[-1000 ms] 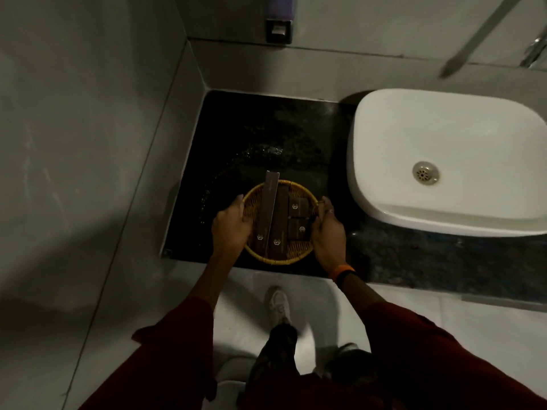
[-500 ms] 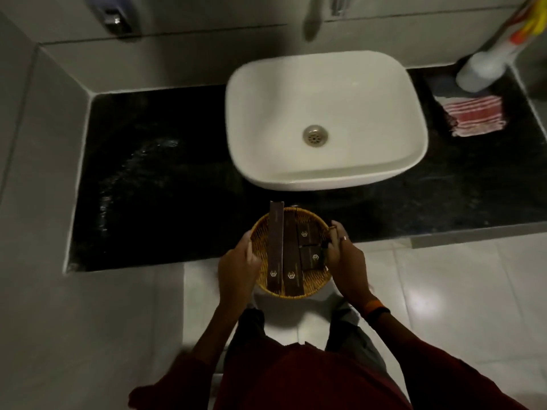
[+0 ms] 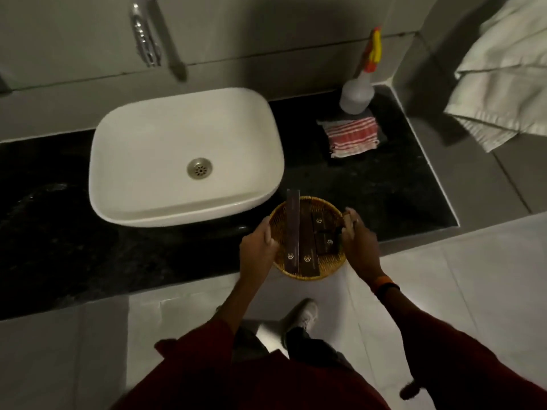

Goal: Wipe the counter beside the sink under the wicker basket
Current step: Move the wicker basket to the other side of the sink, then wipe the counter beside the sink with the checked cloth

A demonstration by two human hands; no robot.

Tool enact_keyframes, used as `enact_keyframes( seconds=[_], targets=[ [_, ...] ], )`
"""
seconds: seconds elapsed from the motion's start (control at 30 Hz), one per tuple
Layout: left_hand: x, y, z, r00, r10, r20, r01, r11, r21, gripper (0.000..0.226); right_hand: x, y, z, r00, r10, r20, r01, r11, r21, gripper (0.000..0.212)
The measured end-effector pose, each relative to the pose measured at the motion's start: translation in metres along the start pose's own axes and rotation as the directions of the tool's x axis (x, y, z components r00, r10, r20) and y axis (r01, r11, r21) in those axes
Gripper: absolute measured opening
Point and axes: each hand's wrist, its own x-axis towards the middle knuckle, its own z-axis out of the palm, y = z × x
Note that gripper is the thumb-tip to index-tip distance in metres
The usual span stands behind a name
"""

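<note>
Wicker basket carried from left of the sink to its right front, left hand and right hand closed on its rim; left worktop now bare for wiping

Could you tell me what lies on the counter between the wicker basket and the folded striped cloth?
Nothing: in the head view, only bare black counter lies between the wicker basket, held by both hands, and the striped cloth.
</note>
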Motion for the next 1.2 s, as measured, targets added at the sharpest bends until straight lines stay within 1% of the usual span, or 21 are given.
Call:
enact_keyframes(
  seconds=[0.1, 0.2, 0.27, 0.33, 0.4, 0.47, 0.53, 0.6, 0.63, 0.67, 0.73, 0.77, 0.8, 0.87, 0.9, 0.97, 1.03, 1.13, 1.2],
  targets=[
    [0.029, 0.019, 0.016, 1.0, 0.004, -0.002, -0.004, 1.0, -0.006, 0.035, 0.041, 0.005, -0.012, 1.0, -0.002, -0.022, 0.002, 1.0, 0.009, 0.04],
    [0.057, 0.031, 0.028, 0.999, -0.019, -0.031, 0.02, 0.998, 0.055, 0.054, 0.077, 0.003, -0.018, 0.999, 0.042, 0.016, -0.042, 0.999, 0.026, 0.043],
    [0.071, 0.036, 0.034, 0.999, -0.028, -0.027, 0.03, 0.998, 0.063, 0.062, 0.093, 0.004, -0.021, 0.999, 0.035, 0.02, -0.036, 0.999, 0.039, 0.045],
    [0.077, 0.042, 0.037, 0.999, -0.049, -0.022, 0.05, 0.997, 0.051, 0.063, 0.102, 0.005, -0.024, 1.0, 0.007, 0.012, -0.007, 0.999, 0.043, 0.044],
    [0.075, 0.047, 0.041, 0.998, -0.046, -0.045, 0.05, 0.994, 0.093, 0.06, 0.103, 0.007, -0.024, 0.999, 0.02, 0.028, -0.022, 0.998, 0.059, 0.045],
    [0.063, 0.055, 0.046, 0.995, -0.009, -0.098, 0.025, 0.986, 0.164, 0.061, 0.102, 0.008, -0.026, 0.995, 0.089, 0.035, -0.092, 0.99, 0.106, 0.05],
    [0.053, 0.071, 0.054, 0.984, 0.039, -0.177, -0.008, 0.985, 0.172, 0.061, 0.109, 0.009, -0.034, 0.992, 0.126, -0.017, -0.122, 0.979, 0.163, 0.05],
    [0.06, 0.092, 0.067, 0.952, 0.167, -0.258, -0.108, 0.968, 0.227, 0.056, 0.131, 0.007, -0.046, 0.989, 0.123, -0.086, -0.108, 0.98, 0.167, 0.042],
    [0.072, 0.102, 0.073, 0.939, 0.219, -0.264, -0.157, 0.959, 0.237, 0.051, 0.147, 0.005, -0.052, 0.987, 0.119, -0.108, -0.101, 0.982, 0.158, 0.038],
    [0.091, 0.113, 0.08, 0.943, 0.232, -0.24, -0.182, 0.96, 0.215, 0.047, 0.166, 0.003, -0.058, 0.985, 0.116, -0.127, -0.096, 0.983, 0.154, 0.035],
    [0.143, 0.135, 0.093, 0.971, 0.194, -0.138, -0.167, 0.968, 0.185, 0.042, 0.21, -0.002, -0.068, 0.983, 0.101, -0.156, -0.085, 0.99, 0.108, 0.034],
    [0.173, 0.143, 0.1, 0.98, 0.18, -0.084, -0.157, 0.961, 0.229, 0.041, 0.232, -0.003, -0.07, 0.984, 0.094, -0.153, -0.088, 0.995, 0.047, 0.039],
    [0.202, 0.15, 0.108, 0.983, 0.178, -0.037, -0.158, 0.938, 0.309, 0.039, 0.252, -0.004, -0.072, 0.986, 0.105, -0.13, -0.109, 0.994, -0.024, 0.047],
    [0.249, 0.16, 0.123, 0.988, 0.142, 0.064, -0.156, 0.877, 0.455, 0.042, 0.285, -0.002, -0.072, 0.982, 0.177, -0.061, -0.185, 0.971, -0.152, 0.062],
    [0.265, 0.163, 0.13, 0.99, 0.094, 0.103, -0.133, 0.861, 0.491, 0.045, 0.296, -0.001, -0.071, 0.978, 0.205, -0.032, -0.207, 0.956, -0.206, 0.063],
    [0.284, 0.166, 0.145, 0.991, 0.019, 0.13, -0.087, 0.84, 0.536, 0.046, 0.308, 0.003, -0.068, 0.98, 0.201, 0.0, -0.194, 0.945, -0.263, 0.054],
    [0.292, 0.168, 0.155, 0.993, -0.017, 0.12, -0.047, 0.858, 0.512, 0.042, 0.312, 0.005, -0.065, 0.981, 0.194, -0.009, -0.192, 0.965, -0.177, 0.043],
    [0.296, 0.168, 0.15, 0.993, -0.071, 0.1, 0.035, 0.948, 0.318, 0.044, 0.306, 0.003, -0.069, 0.977, 0.202, -0.073, -0.204, 0.979, -0.01, 0.034],
    [0.294, 0.167, 0.137, 0.991, -0.089, 0.102, 0.071, 0.983, 0.167, 0.046, 0.298, -0.004, -0.077, 0.968, 0.224, -0.112, -0.212, 0.971, 0.109, 0.028]
  ],
)
